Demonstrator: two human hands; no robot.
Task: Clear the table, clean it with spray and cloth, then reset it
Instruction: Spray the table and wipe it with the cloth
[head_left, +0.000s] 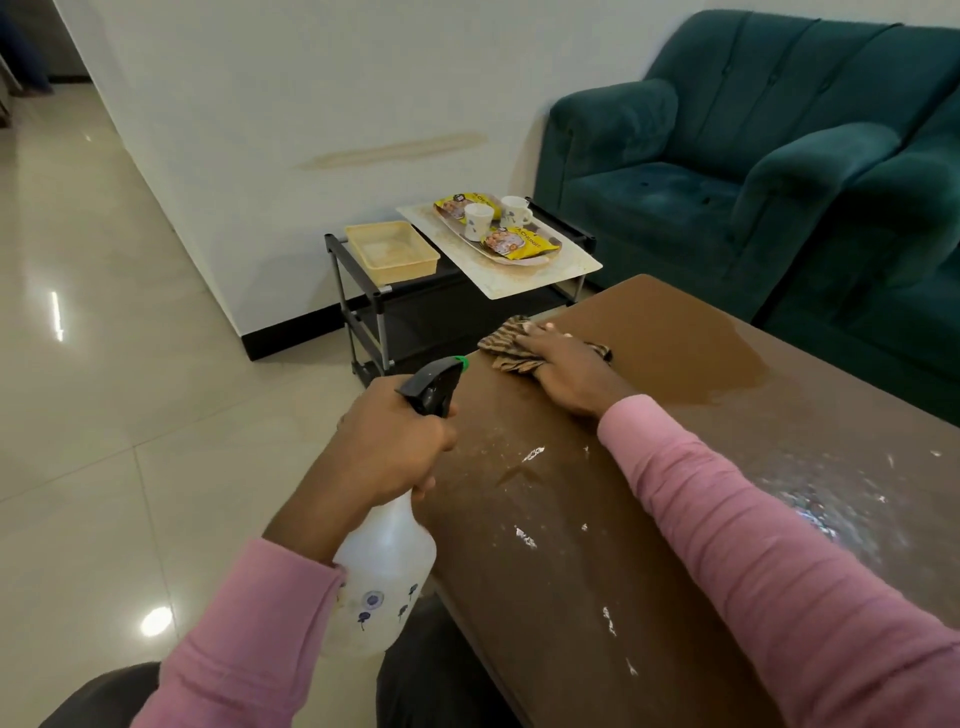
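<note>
Head view: the brown table (545, 597), filling the lower right of the frame, is glistening with spray droplets and a wet patch (727, 364) toward the right centre. At its far left edge, mid-frame, the right hand (569, 371) is pressing a striped cloth (506, 345) flat against the top, fingers straight rather than gripping. The left hand (389, 441), lower centre, is grasping the neck of a translucent spray bottle (384, 571), held just off the table's left edge. To wipe well, the cloth probably needs overlapping passes from this far corner back through the droplets, under steady flat pressure. Beyond, upper centre, a small rack (337, 260) is holding a tray (519, 283) with two cups (477, 221) and snack packets; a teal sofa (727, 182) is sitting upper right.
</note>
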